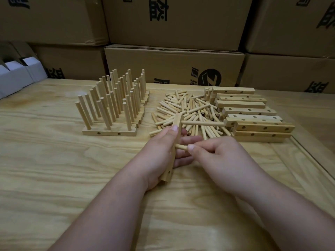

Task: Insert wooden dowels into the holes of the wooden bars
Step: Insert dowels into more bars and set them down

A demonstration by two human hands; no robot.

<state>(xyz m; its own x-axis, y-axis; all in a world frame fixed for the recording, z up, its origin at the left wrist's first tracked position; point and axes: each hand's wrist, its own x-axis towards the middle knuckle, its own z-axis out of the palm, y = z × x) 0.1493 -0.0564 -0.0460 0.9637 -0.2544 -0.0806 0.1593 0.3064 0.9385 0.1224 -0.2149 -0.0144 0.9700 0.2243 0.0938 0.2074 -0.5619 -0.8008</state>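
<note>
My left hand point(161, 149) grips a wooden bar point(176, 124) that stands on end, tilted away from me. One dowel point(203, 123) sticks out of the bar's upper hole toward the right. My right hand point(217, 156) pinches a second dowel point(181, 147) whose tip sits at the bar's middle hole. A lower hole in the bar, near the table, holds nothing. Loose dowels point(188, 109) lie in a pile behind my hands. Bars with unfilled holes point(253, 113) are stacked at the right.
Several finished bars with upright dowels point(116, 105) stand in rows at the left of the wooden table point(54, 160). Cardboard boxes point(174, 64) wall off the back. Small white boxes point(14, 77) sit at the far left edge.
</note>
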